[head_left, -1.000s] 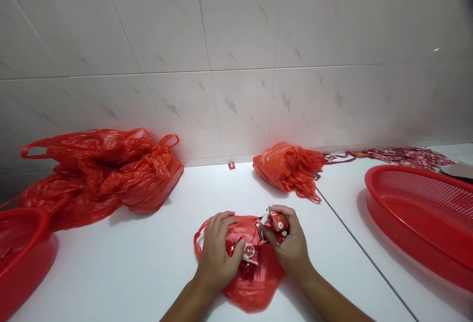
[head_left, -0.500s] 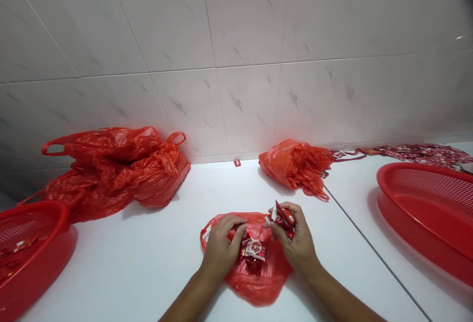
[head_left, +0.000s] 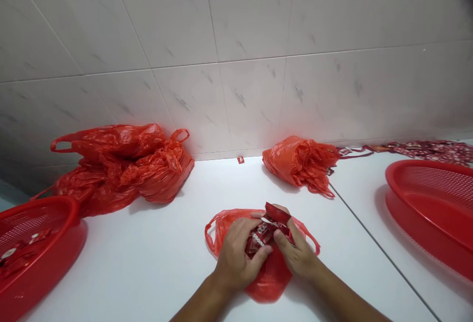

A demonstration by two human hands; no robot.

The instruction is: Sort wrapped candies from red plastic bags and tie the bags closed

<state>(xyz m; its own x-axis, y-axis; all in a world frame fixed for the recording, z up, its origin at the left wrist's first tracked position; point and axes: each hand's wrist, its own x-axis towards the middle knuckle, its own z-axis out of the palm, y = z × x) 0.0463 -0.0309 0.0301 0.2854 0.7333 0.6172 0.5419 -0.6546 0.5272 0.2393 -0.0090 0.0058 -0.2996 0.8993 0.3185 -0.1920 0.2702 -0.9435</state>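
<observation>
The packets (head_left: 262, 232) are dark red, white-printed.

White surface (head_left: 158, 248), dark seam (head_left: 381, 248). On it: red bag (head_left: 271, 282) mid-front, bunched bag (head_left: 284, 162), bag pile (head_left: 162, 184), left basket (head_left: 74, 245), right basket (head_left: 397, 201), small red packet (head_left: 241, 160), red-and-white pieces (head_left: 436, 150) along wall.

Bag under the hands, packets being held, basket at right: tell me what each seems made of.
Bag: thin plastic film, glossy and creased, slightly translucent. Packets: probably plastic or foil film, given their crisp folds and slight shine. Basket: likely rigid moulded plastic, smooth-rimmed with meshed sides.
</observation>
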